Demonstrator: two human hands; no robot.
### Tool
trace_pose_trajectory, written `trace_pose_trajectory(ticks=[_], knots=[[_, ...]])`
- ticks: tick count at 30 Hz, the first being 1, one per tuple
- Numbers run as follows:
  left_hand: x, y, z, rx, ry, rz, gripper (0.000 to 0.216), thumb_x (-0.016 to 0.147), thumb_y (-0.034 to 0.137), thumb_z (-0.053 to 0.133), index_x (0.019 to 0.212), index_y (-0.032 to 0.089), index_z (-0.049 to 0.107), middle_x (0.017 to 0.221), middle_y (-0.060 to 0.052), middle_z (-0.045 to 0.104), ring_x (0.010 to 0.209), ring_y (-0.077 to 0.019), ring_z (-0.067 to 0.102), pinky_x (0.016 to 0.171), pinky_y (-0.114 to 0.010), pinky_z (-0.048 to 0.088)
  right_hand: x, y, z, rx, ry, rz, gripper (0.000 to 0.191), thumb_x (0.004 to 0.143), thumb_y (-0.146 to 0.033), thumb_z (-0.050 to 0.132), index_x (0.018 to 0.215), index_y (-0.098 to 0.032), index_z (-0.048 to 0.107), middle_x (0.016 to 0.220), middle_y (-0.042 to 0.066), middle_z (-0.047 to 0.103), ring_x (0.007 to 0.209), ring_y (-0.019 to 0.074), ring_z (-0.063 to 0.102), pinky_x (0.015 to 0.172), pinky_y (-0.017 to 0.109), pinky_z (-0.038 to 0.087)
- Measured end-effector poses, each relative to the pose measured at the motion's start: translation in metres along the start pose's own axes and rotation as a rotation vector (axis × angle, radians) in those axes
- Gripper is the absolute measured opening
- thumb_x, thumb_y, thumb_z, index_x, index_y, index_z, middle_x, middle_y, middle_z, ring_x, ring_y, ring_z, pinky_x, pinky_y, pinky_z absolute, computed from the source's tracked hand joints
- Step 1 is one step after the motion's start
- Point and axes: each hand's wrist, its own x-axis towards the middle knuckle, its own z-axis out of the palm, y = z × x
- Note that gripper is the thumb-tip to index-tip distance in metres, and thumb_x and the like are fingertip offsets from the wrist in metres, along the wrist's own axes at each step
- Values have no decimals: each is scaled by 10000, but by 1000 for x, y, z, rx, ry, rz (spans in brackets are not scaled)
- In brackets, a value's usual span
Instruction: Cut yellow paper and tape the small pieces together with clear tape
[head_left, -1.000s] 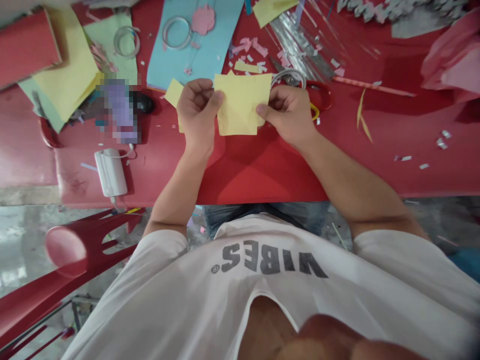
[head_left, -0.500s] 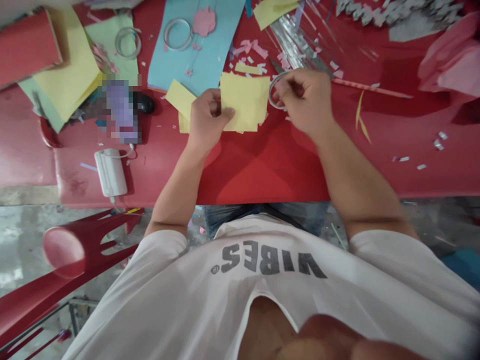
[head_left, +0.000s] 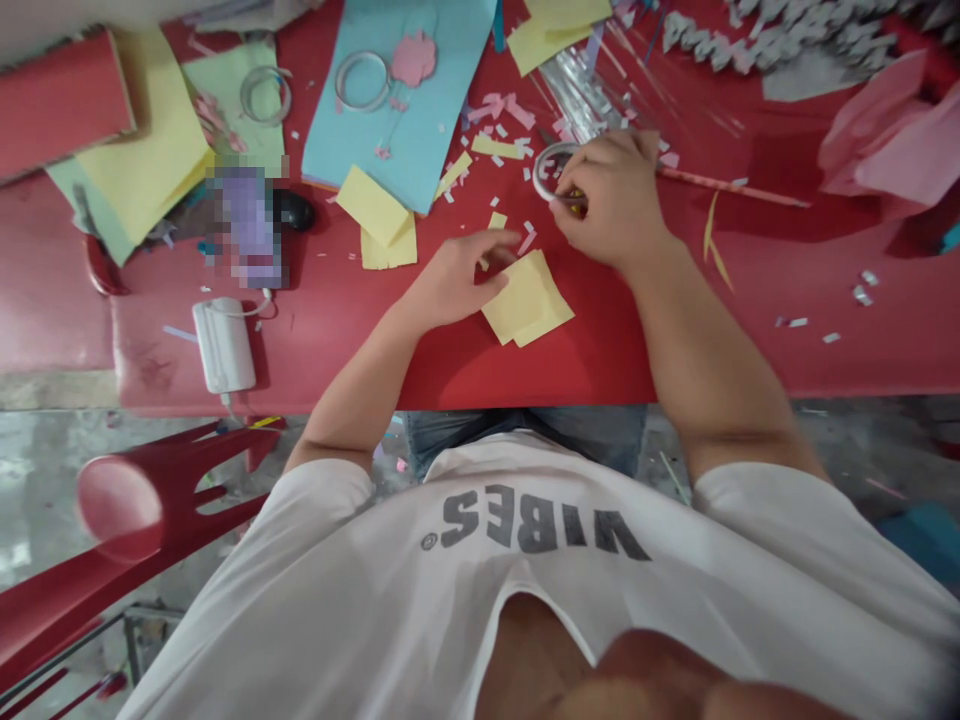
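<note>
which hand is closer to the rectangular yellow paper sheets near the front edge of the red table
Left. The left hand lies just beside the upper-left edge of the rectangular yellow paper sheets. The right hand is farther away, above and to the right of them, holding a clear tape roll.

Matt yellow paper (head_left: 527, 298) on a glossy red plastic table (head_left: 525, 375).

I see yellow paper sheets (head_left: 527, 298), approx. square, stacked w/ edges offset, lying flat just by L hand (head_left: 454, 285). Clear tape roll (head_left: 546, 170), thin ring, at paper's 12 o'clock, gripped in R hand (head_left: 611, 190).
</note>
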Motion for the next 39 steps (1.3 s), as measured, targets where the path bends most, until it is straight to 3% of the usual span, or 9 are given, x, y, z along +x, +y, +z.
trace_pose_trajectory(ticks=[3,7,13,17,24,27,31,35,39], knots=[[4,-5,9,17,199,47,578,974,399,649,1523,332,480,1458,-99,642,1306,-279,654,1080,-467,560,-4,-16,3,-39,17,-9,306,1007,-635,587,984,-337,656,1063,66,742,1073,341,624,1035,586,439],[6,-5,17,32,188,50,641,1016,495,572,1606,391,343,1563,-73,561,1410,-294,593,1100,-486,566,-16,-43,17,-127,-51,7,301,1033,-562,542,1035,-274,632,933,84,733,950,363,687,895,549,513],[4,-6,25,57,210,112,610,1028,476,537,1604,368,370,1563,-69,569,1403,-278,608,1121,-483,572,-19,-49,27,-225,12,-64,231,1020,-469,539,973,-253,609,857,79,722,846,332,694,796,493,535],[3,-9,27,117,247,90,523,1059,464,478,1565,340,428,1500,-72,619,1394,-273,621,1138,-507,566,-18,-43,28,-191,16,-43,212,1017,-463,561,995,-261,623,854,80,723,854,335,695,835,508,549],[12,-36,29,-49,462,171,587,1046,581,488,1582,373,369,1464,-75,649,1262,-229,698,1051,-428,605,-19,-46,34,-200,27,-70,335,1063,-545,474,956,-258,610,808,75,695,824,314,684,829,476,541],[15,-46,35,-110,406,265,611,1002,613,563,1533,320,492,1420,-90,686,1176,-241,728,991,-414,619,-20,-48,38,-236,60,-79,380,1067,-566,463,932,-242,610,787,72,682,805,305,685,791,449,531],[12,-37,41,-126,433,252,547,993,549,620,1461,268,586,1306,-93,736,1105,-230,740,986,-405,601,-20,-47,41,-226,108,-80,387,1077,-547,445,933,-229,612,773,68,677,771,294,684,756,438,519],[11,-26,35,-214,489,181,304,983,461,678,1190,241,717,1083,-57,769,946,-179,748,881,-351,605,-21,-45,43,-189,93,-110,340,1068,-503,469,974,-214,623,794,77,681,799,302,686,802,461,521],[14,-30,23,-327,469,103,189,970,396,718,951,208,730,899,-29,732,826,-136,699,763,-294,562,-22,-48,46,-133,78,-185,322,1064,-482,478,972,-211,627,763,59,658,765,279,662,791,446,518]])
